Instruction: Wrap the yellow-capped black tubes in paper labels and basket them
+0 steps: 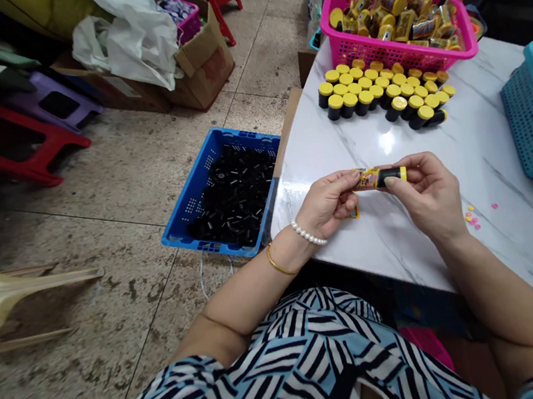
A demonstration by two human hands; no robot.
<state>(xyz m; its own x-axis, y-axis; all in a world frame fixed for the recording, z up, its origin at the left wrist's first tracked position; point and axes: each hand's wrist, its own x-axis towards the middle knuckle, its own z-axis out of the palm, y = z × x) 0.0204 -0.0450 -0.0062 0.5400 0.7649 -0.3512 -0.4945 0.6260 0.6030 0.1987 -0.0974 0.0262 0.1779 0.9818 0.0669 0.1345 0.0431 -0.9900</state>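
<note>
Both hands hold one small black tube with a yellow cap (380, 177) level above the white marble table (485, 144). My left hand (330, 203) pinches the end wrapped in a yellow printed label. My right hand (427, 191) grips the black end by the cap. Behind them several black tubes with yellow caps (384, 94) stand in a cluster on the table. Further back a pink basket (358, 46) holds several labelled tubes.
A blue crate (186, 202) of black parts sits on the floor left of the table. A turquoise basket (531, 117) stands at the table's right edge. Cardboard boxes (204, 61), red stools (10, 149) and a pale plastic chair (5, 305) stand on the tiled floor.
</note>
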